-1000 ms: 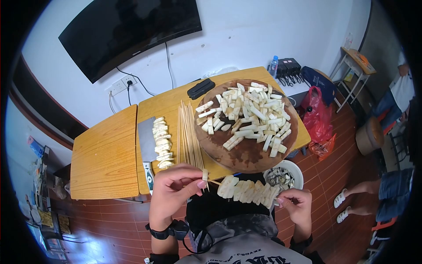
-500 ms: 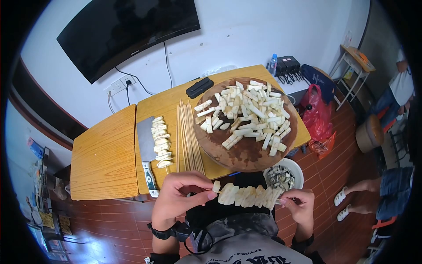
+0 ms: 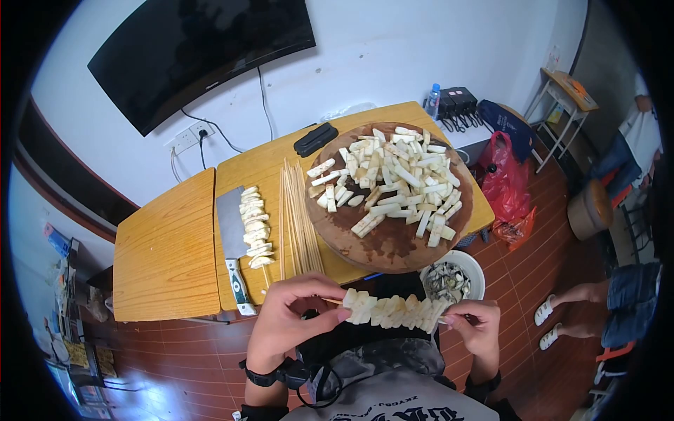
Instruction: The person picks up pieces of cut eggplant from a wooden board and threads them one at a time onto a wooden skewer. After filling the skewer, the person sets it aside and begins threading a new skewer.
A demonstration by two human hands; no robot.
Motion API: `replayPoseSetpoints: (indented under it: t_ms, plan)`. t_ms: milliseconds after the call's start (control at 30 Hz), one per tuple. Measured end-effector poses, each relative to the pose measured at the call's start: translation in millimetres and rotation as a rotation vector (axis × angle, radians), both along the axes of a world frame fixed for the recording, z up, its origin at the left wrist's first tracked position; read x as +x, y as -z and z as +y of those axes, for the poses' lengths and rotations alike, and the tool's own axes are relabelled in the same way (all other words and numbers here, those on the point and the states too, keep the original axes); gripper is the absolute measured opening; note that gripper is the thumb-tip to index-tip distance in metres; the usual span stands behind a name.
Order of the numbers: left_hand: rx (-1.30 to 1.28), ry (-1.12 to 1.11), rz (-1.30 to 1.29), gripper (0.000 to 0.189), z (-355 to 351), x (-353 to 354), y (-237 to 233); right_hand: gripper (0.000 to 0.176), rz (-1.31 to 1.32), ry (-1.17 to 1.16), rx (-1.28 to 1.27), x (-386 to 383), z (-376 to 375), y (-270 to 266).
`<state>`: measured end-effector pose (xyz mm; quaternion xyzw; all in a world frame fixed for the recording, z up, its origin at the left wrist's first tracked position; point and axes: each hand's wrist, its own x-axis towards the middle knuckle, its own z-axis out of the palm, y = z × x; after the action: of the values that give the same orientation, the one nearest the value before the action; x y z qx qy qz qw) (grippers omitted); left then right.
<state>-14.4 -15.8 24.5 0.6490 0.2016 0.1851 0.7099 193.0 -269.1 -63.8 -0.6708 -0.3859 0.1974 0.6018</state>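
Observation:
A skewer of pale cut vegetable pieces (image 3: pixel 393 312) spans the space between my hands, level in front of my body. My left hand (image 3: pixel 298 316) pinches its left end, fingertips against the last piece, with a bit of bare stick showing. At the right end, my right hand (image 3: pixel 474 324) grips the skewer tip between thumb and fingers. Beyond them, a round wooden board (image 3: pixel 344 242) bears a heap of cut pieces (image 3: pixel 407 175). Bare bamboo sticks (image 3: pixel 298 224) lie left of the board. A finished skewer (image 3: pixel 256 224) rests on the blade of a cleaver (image 3: pixel 239 284).
The yellow table (image 3: pixel 168 245) holds a black case (image 3: pixel 316 139). Below the board is a white bowl (image 3: pixel 477 274) of dark peelings. Red bags (image 3: pixel 505 182), a stool (image 3: pixel 590 212) and two people, partly visible, are at the right. A television (image 3: pixel 203 56) hangs on the wall.
The leftmost piece, apart from the others before, now sits against the row on the skewer. My left hand has shifted slightly, and bare stick now shows between its fingers.

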Motion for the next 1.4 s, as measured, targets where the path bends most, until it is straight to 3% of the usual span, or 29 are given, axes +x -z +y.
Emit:
replayPoseSetpoints:
  t_ms: [500, 700, 833, 900, 1133, 1367, 1400]
  plan:
    - [0.078, -0.009, 0.058, 0.022, -3.2, 15.1, -0.4, 0.002, 0.006, 0.032, 0.004, 4.4, -7.8, 1.4]
    - [0.141, 0.133, 0.013, 0.027, 1.4, 31.0, -0.7, 0.002, 0.015, 0.079, 0.027, 9.2, -18.2, 3.6]
    - [0.106, 0.109, 0.049, 0.033, 15.5, 43.5, -23.1, 0.003, 0.062, 0.143, 0.042, 15.1, -29.4, 1.1]
    - [0.088, -0.040, 0.112, 0.024, 27.4, 55.3, -23.6, 0.003, 0.093, 0.176, 0.066, 18.9, -34.1, 1.8]
    - [0.919, -0.112, 0.148, 0.014, 40.9, 131.4, -23.0, 0.003, 0.157, 0.211, 0.119, 23.8, -40.8, 8.4]
    - [1.422, -0.087, 0.034, 0.025, 56.7, 191.4, -13.3, 0.003, 0.161, 0.209, 0.128, 29.0, -40.5, 10.2]
    - [1.405, -0.076, 0.065, 0.025, 56.7, 193.0, -10.2, 0.003, 0.159, 0.213, 0.132, 30.2, -41.4, 10.0]
